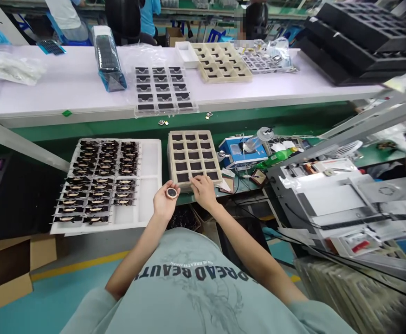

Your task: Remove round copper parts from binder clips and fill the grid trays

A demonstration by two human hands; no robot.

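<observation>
My left hand (165, 200) holds a small round piece (171, 193) with a dark face and a copper-coloured rim, just off the near left corner of a cream compartment tray (218, 172). Dark flat pieces lie in the tray's compartments. At the tray's near edge is my right hand (204, 191), its thumb and fingertips brought together; whatever is between them is too small to make out. To the left, a white foam tray (150, 197) carries rows of black parts with thin wires (98, 191).
Right of the cream tray stand a blue device (244, 150) and a green bottle (277, 157). A raised white shelf (94, 104) behind bears clear trays (161, 90) and black stacked trays (359, 41). An open cardboard box (9, 290) sits at lower left.
</observation>
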